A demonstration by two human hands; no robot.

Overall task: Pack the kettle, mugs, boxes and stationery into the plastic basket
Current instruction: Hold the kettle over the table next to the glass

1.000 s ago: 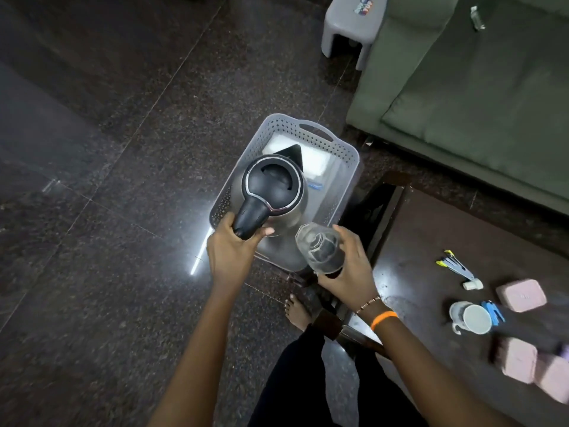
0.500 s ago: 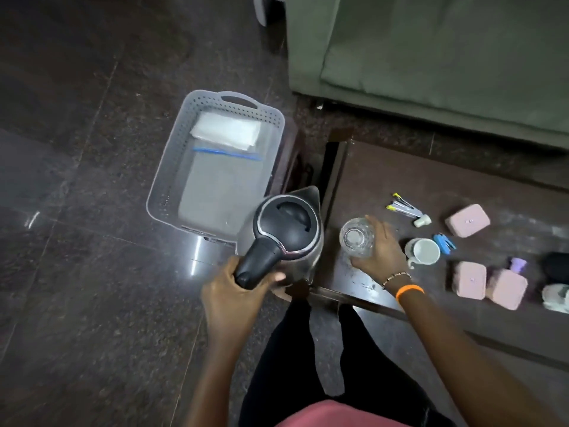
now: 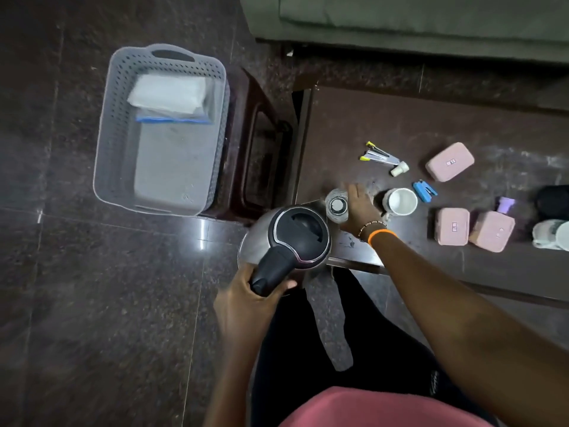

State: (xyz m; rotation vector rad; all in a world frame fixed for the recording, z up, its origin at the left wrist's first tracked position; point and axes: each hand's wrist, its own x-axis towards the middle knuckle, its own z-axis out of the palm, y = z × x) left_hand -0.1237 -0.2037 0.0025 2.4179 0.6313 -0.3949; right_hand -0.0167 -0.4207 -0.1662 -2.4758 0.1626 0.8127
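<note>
A steel kettle (image 3: 295,235) with a black lid hangs over the table's near-left corner, and my left hand (image 3: 246,300) grips its black handle. My right hand (image 3: 360,208) holds a clear glass (image 3: 337,205) that stands on the dark table (image 3: 385,124). The grey plastic basket (image 3: 117,127) sits on the floor to the left, holding a white pack and a clear bag. On the table lie a white mug (image 3: 400,201), three pink boxes (image 3: 449,161) (image 3: 452,225) (image 3: 491,231), pens (image 3: 380,156), a blue stapler (image 3: 424,190) and a second mug (image 3: 552,235) at the right edge.
A dark wooden stool (image 3: 258,143) stands between the basket and the table. A green sofa (image 3: 415,20) runs along the top. A purple bottle (image 3: 505,204) and a black object (image 3: 552,200) lie near the right edge. My legs are below the table's near edge.
The kettle came back from above the basket toward the table's near-left corner. My right hand carried the glass from near the basket to the table and set it down there.
</note>
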